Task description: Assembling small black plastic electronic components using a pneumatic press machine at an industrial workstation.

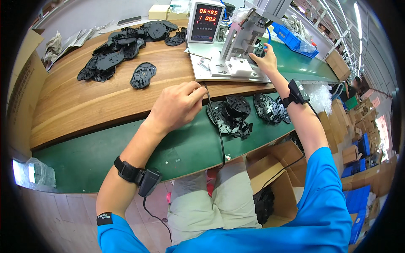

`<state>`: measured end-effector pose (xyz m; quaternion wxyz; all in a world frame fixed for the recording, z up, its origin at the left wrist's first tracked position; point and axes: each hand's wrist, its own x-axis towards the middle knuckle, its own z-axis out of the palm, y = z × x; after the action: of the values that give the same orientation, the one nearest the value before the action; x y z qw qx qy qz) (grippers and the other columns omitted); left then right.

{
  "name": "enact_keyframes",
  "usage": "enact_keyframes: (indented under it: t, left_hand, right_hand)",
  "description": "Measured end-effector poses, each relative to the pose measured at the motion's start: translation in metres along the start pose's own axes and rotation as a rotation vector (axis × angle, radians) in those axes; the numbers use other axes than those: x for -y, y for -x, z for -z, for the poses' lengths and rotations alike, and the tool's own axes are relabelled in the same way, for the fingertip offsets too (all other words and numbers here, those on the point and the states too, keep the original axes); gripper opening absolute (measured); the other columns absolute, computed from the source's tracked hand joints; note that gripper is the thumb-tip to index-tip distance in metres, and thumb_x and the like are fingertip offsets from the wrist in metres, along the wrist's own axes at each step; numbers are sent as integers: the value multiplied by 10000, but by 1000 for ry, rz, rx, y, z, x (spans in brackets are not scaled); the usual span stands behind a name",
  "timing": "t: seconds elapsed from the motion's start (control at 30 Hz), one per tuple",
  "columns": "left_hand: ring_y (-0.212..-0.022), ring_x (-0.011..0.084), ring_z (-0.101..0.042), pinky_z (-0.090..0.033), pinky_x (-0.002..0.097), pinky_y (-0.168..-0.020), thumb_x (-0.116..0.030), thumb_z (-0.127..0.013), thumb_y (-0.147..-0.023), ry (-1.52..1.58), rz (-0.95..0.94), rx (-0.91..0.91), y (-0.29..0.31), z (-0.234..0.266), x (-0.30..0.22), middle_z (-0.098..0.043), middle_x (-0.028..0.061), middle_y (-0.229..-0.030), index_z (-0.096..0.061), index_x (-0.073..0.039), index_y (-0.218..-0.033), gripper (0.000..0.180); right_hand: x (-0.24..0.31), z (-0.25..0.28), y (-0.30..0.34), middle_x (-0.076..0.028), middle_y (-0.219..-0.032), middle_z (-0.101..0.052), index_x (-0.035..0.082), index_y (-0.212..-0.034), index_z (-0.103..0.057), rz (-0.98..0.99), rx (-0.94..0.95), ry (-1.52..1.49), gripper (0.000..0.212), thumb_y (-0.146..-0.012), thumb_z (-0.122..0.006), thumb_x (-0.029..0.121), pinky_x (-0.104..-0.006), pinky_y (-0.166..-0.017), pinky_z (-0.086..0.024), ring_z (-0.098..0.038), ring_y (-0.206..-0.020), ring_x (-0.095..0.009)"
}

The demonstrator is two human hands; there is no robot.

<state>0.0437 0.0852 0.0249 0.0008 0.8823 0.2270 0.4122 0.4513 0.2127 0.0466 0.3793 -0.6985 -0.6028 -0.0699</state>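
Observation:
At the right side of a metal bench press (pixel 236 46), my right hand (pixel 265 62) reaches in with thumb and forefinger around a dark plastic part (pixel 258 49); its other fingers are partly hidden. My left hand (pixel 179 103) is curled closed over the front edge of the wooden board, fingertips beside a thin black cable (pixel 217 122). Whether anything is pinched there is hidden. A white block (pixel 238 67) sits on the press's base plate. Below it, on the green bench, lie a cluster of black moulded shells (pixel 230 114) and a second cluster (pixel 270 109).
One black shell (pixel 143 75) lies alone on the wooden board (pixel 168 63), in front of a heap of black parts (pixel 114 50). A counter box with red digits (pixel 206 21) stands left of the press. A blue tray (pixel 295 40) is behind right; an open carton (pixel 278 168) is below the bench.

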Motion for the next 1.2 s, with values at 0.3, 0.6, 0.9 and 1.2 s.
enact_keyframes:
  t: [0.3, 0.6, 0.9, 1.2]
  left_hand:
    - [-853, 343, -718, -586, 428, -741, -20, -710, -859, -7, -1, -10, 1, 0, 1, -723, 137, -1032, -696, -18, -1075, 216]
    - [-840, 341, -712, -574, 432, -734, -7, -706, -832, -1, -24, -47, -1, -2, 2, -716, 134, -1019, -694, -19, -1075, 244]
    - [-863, 345, -713, -578, 426, -751, 18, -700, -820, -42, -4, -39, 3, 8, 2, -710, 144, -1008, -696, -13, -1067, 248]
    - [-876, 319, -710, -585, 411, -755, 13, -698, -810, -42, -1, -28, -10, 5, -5, -702, 116, -1013, -683, -34, -1046, 241]
  right_hand:
    - [0, 0, 0, -293, -1326, -644, 2, -1519, -428, 25, 28, 11, 997, -751, -920, 408, -458, -1088, -501, -636, -1258, -402]
    - [2, -2, -2, -286, -1290, -666, 2, -1512, -436, 17, 4, 21, 979, -757, -913, 404, -456, -1069, -513, -657, -1225, -402]
    - [6, -9, 10, -306, -1299, -643, -18, -1507, -414, 24, 32, -58, 960, -770, -913, 341, -482, -1078, -501, -626, -1240, -446]
    - [-3, 1, 4, -340, -1350, -584, -34, -1573, -324, 13, 15, -12, 1119, -753, -933, 422, -482, -1132, -461, -572, -1287, -468]
